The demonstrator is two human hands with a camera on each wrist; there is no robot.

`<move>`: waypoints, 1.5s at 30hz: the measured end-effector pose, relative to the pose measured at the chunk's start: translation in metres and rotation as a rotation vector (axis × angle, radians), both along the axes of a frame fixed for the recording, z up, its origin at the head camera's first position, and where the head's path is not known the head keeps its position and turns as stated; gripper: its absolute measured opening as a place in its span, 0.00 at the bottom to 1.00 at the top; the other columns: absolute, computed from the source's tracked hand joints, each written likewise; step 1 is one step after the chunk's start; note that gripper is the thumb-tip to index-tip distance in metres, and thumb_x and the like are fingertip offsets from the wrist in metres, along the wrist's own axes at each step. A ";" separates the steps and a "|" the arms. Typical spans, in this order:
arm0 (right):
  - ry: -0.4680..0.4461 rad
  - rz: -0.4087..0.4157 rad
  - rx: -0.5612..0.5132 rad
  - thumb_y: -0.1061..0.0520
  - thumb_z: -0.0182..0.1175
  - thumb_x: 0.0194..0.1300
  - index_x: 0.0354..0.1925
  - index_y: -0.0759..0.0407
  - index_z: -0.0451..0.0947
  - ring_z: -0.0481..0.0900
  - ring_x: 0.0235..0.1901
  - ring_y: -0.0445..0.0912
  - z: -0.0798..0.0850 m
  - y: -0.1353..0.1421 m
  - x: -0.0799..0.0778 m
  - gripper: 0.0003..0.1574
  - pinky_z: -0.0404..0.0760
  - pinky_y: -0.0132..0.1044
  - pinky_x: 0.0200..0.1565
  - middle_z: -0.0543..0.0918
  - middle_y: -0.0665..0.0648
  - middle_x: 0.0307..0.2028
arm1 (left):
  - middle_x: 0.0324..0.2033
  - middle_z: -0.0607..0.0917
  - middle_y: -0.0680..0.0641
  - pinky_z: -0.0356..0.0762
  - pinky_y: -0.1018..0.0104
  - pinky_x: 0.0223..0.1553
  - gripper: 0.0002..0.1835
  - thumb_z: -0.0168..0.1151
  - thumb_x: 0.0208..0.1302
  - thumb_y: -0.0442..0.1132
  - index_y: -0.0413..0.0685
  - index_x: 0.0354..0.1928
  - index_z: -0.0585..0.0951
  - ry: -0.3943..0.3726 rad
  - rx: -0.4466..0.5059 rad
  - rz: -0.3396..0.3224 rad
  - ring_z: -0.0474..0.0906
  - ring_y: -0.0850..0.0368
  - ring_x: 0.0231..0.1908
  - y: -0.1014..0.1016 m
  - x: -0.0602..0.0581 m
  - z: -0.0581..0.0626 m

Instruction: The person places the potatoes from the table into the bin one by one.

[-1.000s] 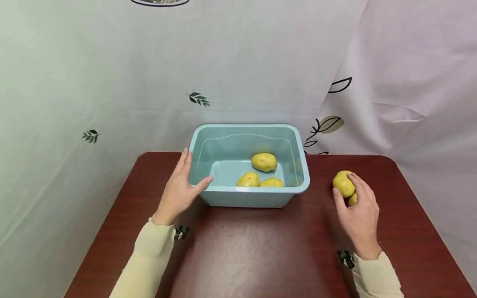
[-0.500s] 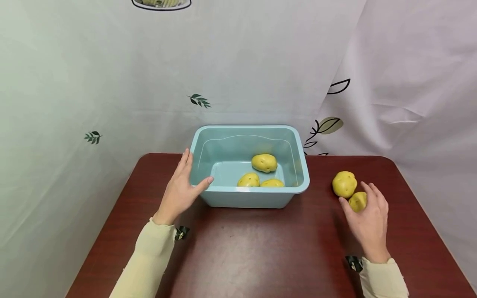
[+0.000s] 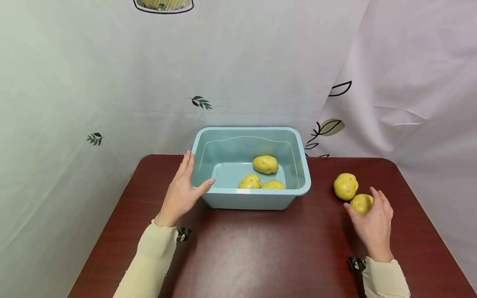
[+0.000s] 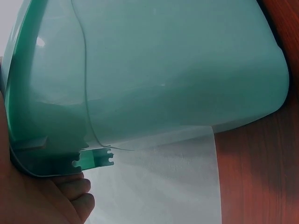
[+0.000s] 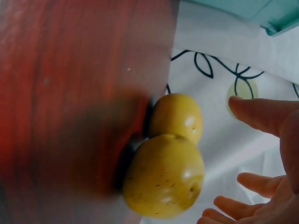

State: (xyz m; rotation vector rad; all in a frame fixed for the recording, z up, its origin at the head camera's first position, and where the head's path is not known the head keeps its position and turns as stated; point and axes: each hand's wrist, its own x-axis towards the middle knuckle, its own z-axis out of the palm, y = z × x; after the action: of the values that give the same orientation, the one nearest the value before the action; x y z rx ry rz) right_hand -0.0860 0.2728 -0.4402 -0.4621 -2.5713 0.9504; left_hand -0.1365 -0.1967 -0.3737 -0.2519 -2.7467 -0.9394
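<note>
A light blue plastic tub (image 3: 246,200) stands on the table with 3 yellow potatoes inside: one potato (image 3: 266,164) farther back, another potato (image 3: 249,181) and a third potato (image 3: 273,185) partly hidden by the front rim. My left hand (image 3: 180,196) rests at the tub's near left corner, fingers extended along the side and thumb by the front rim. To the right, two potatoes lie together, a far potato (image 3: 345,186) and a near potato (image 3: 361,203). Over the near one hovers my right hand (image 3: 374,225), thumb and fingers spread; the right wrist view shows a gap between them.
The dark red wooden table (image 3: 238,256) has its back edge against a pale patterned cloth (image 3: 253,74). More cloth hangs at both sides. Black straps sit at both wrists, below cream sleeves (image 3: 385,277).
My right hand has shifted right and slightly toward me, from above the far potato to the near one, uncovering both more. The left hand keeps its place at the tub.
</note>
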 end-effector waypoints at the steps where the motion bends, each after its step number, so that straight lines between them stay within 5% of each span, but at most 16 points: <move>1: -0.008 0.002 0.001 0.54 0.68 0.51 0.69 0.63 0.54 0.47 0.67 0.63 -0.001 0.001 0.000 0.52 0.52 0.60 0.60 0.53 0.68 0.68 | 0.71 0.40 0.61 0.57 0.47 0.62 0.53 0.55 0.53 0.70 0.48 0.72 0.48 -0.001 0.001 0.001 0.42 0.59 0.70 0.000 0.000 0.000; 18: -0.083 0.022 0.038 0.54 0.69 0.50 0.69 0.67 0.51 0.51 0.63 0.68 -0.019 0.010 -0.002 0.55 0.54 0.63 0.57 0.54 0.73 0.65 | 0.71 0.40 0.60 0.58 0.48 0.61 0.53 0.55 0.53 0.69 0.47 0.72 0.48 0.016 -0.003 -0.002 0.42 0.59 0.70 -0.001 0.000 -0.001; 45: -0.173 0.015 0.034 0.58 0.67 0.52 0.68 0.70 0.51 0.59 0.58 0.69 -0.019 0.018 0.000 0.52 0.58 0.61 0.55 0.61 0.77 0.60 | 0.71 0.40 0.61 0.58 0.47 0.61 0.52 0.55 0.54 0.69 0.48 0.72 0.48 0.005 0.008 0.000 0.43 0.59 0.70 0.001 -0.001 0.000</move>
State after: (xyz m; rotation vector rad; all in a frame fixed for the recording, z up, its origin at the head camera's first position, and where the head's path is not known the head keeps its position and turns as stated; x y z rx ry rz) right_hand -0.0860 0.2907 -0.4595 -0.5373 -2.7443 0.9070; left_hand -0.1376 -0.1962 -0.3740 -0.2523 -2.7373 -0.9485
